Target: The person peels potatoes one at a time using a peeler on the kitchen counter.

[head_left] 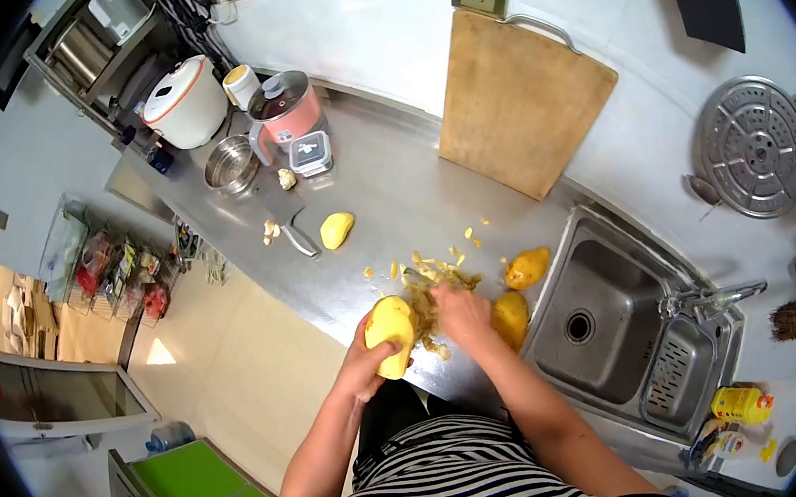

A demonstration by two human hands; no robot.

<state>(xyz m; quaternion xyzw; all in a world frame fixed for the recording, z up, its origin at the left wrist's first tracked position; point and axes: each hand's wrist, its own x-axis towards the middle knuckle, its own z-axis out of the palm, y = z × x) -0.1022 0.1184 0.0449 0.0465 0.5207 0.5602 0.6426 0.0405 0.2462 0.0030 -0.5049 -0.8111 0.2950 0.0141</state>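
My left hand (364, 365) is wrapped round a large peeled yellow potato (391, 335) above the counter's front edge. Just right of it, my right hand (462, 314) is closed over a heap of peelings (432, 279); a peeler seems to be in its fingers, though it is mostly hidden. Two unpeeled potatoes lie beside the right hand, one near the sink (526, 268) and one by the wrist (510, 320). A smaller peeled potato (338, 229) rests farther left, next to a cleaver (294, 228).
A steel sink (589, 326) with a tap (719, 296) is on the right. Against the wall leans a wooden cutting board (523, 102). At the back left are a rice cooker (185, 104), a pink pot (287, 108), a steel bowl (231, 164) and a lidded container (310, 152).
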